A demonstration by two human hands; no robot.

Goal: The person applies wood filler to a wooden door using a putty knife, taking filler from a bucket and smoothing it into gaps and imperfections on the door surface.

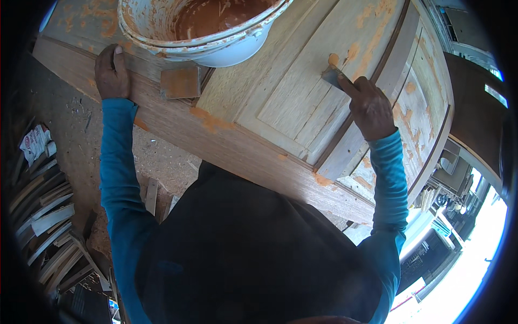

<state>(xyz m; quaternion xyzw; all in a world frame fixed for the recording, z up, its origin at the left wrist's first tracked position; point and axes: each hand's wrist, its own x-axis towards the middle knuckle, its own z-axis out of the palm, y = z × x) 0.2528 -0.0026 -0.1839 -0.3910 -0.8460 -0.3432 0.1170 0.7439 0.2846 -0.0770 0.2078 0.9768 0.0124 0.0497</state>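
A putty knife [332, 77] is gripped in my right hand [372, 106], its metal blade against the panelled wooden door [291, 113]. A dab of orange-brown filler [334, 58] sits by the blade, and more patches of it streak the wood farther off. My left hand [113, 73] rests on the door's near-left edge, fingers stretched over the wood and holding nothing. Between my hands stands a white bucket [232, 51] smeared with filler, with a brown mass inside. Just below it lies a small square plate [181, 83] coated in filler.
Curved wooden strips [51, 216] are stacked on the floor at the left, beside a white printed bag [35, 143]. Wood scraps [151, 195] lie on the dusty ground below the door. A dark brown panel [477, 110] stands at the far right.
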